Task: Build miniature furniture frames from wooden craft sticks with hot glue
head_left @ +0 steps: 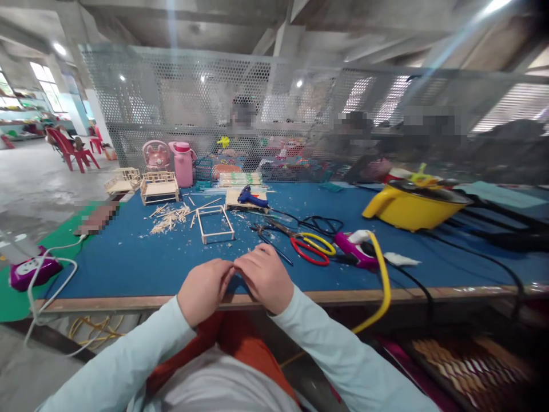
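1. Lies on the blue table [128,260], just beyond the hands and apart from both: an open wooden frame [218,234], with loose sticks [171,218] scattered beside and behind.
2. Probably weighs next to nothing; likely feels dry and fairly stiff, with little slip against bare skin.
3. Looks fragile at the thin bars and corner joints; would likely twist or snap under a hard squeeze.
4. Best taken lightly near a corner, with thumb and forefinger, rather than at the middle of a bar.
5. Left hand [201,292]: rests near the table's front edge, with fingers curled and pointing inward.
6. Right hand [268,280]: arches from the other side, back upward, fingers bent toward the left fingertips.
7. Meet, or nearly meet, at the fingertips, in a close pinching pose; cannot tell how tightly closed, nor make out any small piece between.
8. Reach forward in pale blue sleeves [128,355], converging from both sides, wrists close to the table's edge.
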Demonstrator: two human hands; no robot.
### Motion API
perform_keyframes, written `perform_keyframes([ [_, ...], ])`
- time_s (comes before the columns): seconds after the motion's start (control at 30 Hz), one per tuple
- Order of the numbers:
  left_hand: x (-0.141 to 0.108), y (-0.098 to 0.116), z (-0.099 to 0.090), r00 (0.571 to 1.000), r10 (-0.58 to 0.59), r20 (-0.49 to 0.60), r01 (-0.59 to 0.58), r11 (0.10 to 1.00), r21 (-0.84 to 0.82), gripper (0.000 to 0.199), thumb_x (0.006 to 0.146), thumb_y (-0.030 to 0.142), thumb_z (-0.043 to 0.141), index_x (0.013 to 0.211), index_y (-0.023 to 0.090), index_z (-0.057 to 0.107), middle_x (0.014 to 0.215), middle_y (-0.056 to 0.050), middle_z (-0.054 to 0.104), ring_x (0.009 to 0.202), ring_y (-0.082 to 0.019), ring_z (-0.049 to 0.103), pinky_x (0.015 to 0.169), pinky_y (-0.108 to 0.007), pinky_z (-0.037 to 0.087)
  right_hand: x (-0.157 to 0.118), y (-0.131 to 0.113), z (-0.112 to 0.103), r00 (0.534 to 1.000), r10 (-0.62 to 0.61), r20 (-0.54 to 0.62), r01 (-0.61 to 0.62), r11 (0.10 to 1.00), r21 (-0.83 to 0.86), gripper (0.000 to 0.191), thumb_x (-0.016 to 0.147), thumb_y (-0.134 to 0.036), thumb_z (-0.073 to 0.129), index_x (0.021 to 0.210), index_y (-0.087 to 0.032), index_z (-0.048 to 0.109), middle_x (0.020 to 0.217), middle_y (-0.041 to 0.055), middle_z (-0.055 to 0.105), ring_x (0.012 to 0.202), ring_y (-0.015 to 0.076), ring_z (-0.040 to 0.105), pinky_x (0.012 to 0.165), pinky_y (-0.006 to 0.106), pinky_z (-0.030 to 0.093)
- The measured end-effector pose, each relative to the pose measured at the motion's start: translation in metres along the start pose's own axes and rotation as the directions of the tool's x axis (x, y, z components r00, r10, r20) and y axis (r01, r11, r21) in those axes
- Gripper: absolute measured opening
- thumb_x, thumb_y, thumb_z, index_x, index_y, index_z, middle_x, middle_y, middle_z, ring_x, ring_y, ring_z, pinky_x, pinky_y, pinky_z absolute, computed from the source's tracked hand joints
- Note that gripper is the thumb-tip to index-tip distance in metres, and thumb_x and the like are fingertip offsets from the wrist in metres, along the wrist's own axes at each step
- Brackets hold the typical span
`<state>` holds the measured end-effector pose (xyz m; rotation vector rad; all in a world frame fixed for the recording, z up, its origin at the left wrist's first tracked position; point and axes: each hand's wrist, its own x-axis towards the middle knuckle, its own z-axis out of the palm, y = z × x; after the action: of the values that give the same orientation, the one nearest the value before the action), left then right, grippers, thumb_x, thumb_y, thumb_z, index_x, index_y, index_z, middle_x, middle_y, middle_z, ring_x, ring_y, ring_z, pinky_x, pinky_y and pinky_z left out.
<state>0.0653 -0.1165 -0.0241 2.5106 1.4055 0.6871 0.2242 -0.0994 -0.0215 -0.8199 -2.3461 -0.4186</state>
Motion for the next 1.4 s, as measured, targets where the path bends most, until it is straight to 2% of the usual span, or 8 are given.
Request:
perform_keyframes([
  [0.3, 0.0, -0.011, -0.003, 1.0, 0.018, -0.012, -0.02, 0.986, -0.166, 0.03, 0.089, 0.026, 0.034, 0.08, 0.018, 0.061, 0.077, -0.005, 0.066, 0.068, -0.015, 0.057, 0.064, -0.024, 0.039, 0.0, 0.003, 0.003, 1.0, -0.003, -0.02, 0.003, 1.0, 0.026, 0.02, 0.087, -0.018, 0.04, 0.082, -0.019, 0.06, 0.075, 0.0034, 0.066, 0.071, 0.0144, 0.054, 0.086, 0.036, 0.03],
  [0.4, 0.001, -0.014, -0.004, 0.999, -0.014, -0.047, 0.005, 0.981, -0.193, 0.03, 0.089, 0.026, 0.034, 0.079, 0.018, 0.062, 0.076, -0.004, 0.065, 0.069, -0.014, 0.056, 0.064, -0.023, 0.039, 0.0, 0.022, -0.002, 0.973, 0.208, 0.104, -0.206, 0.978, -0.029, 0.018, 0.085, -0.026, 0.045, 0.094, -0.017, 0.057, 0.087, 0.0084, 0.066, 0.079, 0.0181, 0.057, 0.079, 0.034, 0.036],
  [0.53, -0.001, -0.011, -0.007, 0.995, -0.024, -0.096, -0.003, 0.961, -0.275, 0.03, 0.089, 0.027, 0.034, 0.08, 0.018, 0.062, 0.075, -0.003, 0.064, 0.069, -0.014, 0.055, 0.065, -0.023, 0.039, -0.007, 0.063, -0.004, 0.647, 0.73, 0.219, -0.614, 0.67, -0.417, 0.024, 0.077, -0.038, 0.056, 0.081, -0.014, 0.058, 0.083, 0.0197, 0.064, 0.074, 0.0272, 0.058, 0.057, 0.033, 0.035],
  [0.6, -0.003, -0.008, -0.006, 0.996, 0.049, -0.072, -0.068, 0.951, -0.302, 0.03, 0.089, 0.027, 0.034, 0.08, 0.018, 0.061, 0.075, -0.004, 0.064, 0.069, -0.013, 0.055, 0.065, -0.023, 0.04, -0.011, 0.078, -0.002, 0.605, 0.752, 0.261, -0.62, 0.65, -0.439, 0.02, 0.077, -0.035, 0.056, 0.069, -0.017, 0.056, 0.075, 0.0176, 0.064, 0.067, 0.0251, 0.058, 0.053, 0.032, 0.032],
  [0.8, -0.005, -0.004, -0.002, 0.973, 0.232, -0.016, -0.224, 0.918, -0.328, 0.031, 0.089, 0.028, 0.033, 0.082, 0.018, 0.062, 0.076, -0.006, 0.06, 0.075, -0.014, 0.055, 0.071, -0.024, 0.042, -0.009, 0.079, -0.013, 0.63, 0.754, 0.187, -0.683, 0.652, -0.328, 0.02, 0.083, -0.027, 0.044, 0.065, -0.02, 0.047, 0.058, 0.0081, 0.057, 0.052, 0.0178, 0.051, 0.049, 0.029, 0.028],
  [0.93, 0.007, -0.003, -0.005, 0.979, 0.074, -0.189, -0.149, 0.894, -0.423, 0.029, 0.088, 0.03, 0.037, 0.08, 0.018, 0.063, 0.114, -0.012, 0.054, 0.112, -0.021, 0.046, 0.094, -0.036, 0.037, -0.005, 0.057, -0.036, 0.644, 0.765, -0.012, -0.734, 0.623, 0.269, 0.031, 0.088, -0.042, 0.031, 0.066, -0.022, 0.039, 0.055, 0.0003, 0.044, 0.048, 0.0131, 0.043, 0.047, 0.026, 0.032],
  [1.1, 0.03, -0.003, -0.003, 0.991, 0.005, -0.137, -0.082, 0.823, -0.562, 0.03, 0.087, 0.035, 0.038, 0.078, 0.017, 0.061, 0.109, -0.011, 0.053, 0.112, -0.022, 0.046, 0.093, -0.037, 0.038, 0.001, 0.012, -0.028, 0.564, 0.778, 0.278, -0.483, 0.037, 0.875, 0.039, 0.082, -0.059, 0.031, 0.067, -0.024, 0.033, 0.05, -0.0081, 0.023, 0.035, 0.0072, 0.016, 0.032, 0.021, 0.017],
  [1.4, 0.015, 0.004, -0.009, 0.988, 0.094, -0.123, -0.149, 0.784, -0.602, 0.032, 0.088, 0.036, 0.035, 0.073, 0.017, 0.056, 0.079, -0.004, 0.053, 0.082, -0.015, 0.049, 0.078, -0.027, 0.041, 0.007, -0.011, 0.009, 0.796, 0.571, 0.201, -0.179, -0.096, 0.979, 0.035, 0.061, -0.023, 0.052, 0.096, -0.027, 0.05, 0.113, 0.0057, 0.055, 0.106, 0.0214, 0.051, 0.085, 0.038, 0.043],
])
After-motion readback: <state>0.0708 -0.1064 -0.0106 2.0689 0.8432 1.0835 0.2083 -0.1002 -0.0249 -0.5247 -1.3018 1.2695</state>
